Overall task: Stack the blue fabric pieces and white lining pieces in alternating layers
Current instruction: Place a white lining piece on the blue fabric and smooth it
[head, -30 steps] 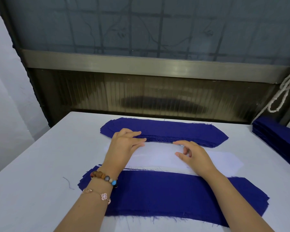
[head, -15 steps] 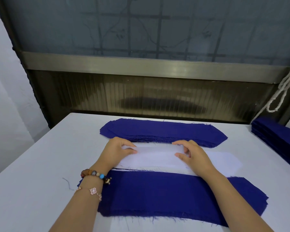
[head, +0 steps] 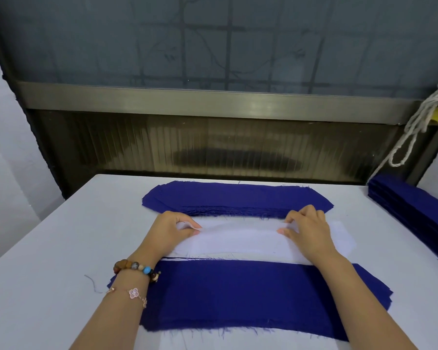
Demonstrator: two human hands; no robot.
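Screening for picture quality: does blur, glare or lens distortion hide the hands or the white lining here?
Head view: left hand, right hand and white lining piece are sharp; wide-angle bend bows the metal rail; light is soft, dull sheen on the rail only; lining contrasts weakly with the pale table.

The left grip (head: 168, 231) and the right grip (head: 310, 232) each pinch an end of a white lining piece (head: 238, 239). It lies on the worktop (head: 48, 248) between the far blue pile (head: 238, 198) and the near blue pile (head: 238, 294).
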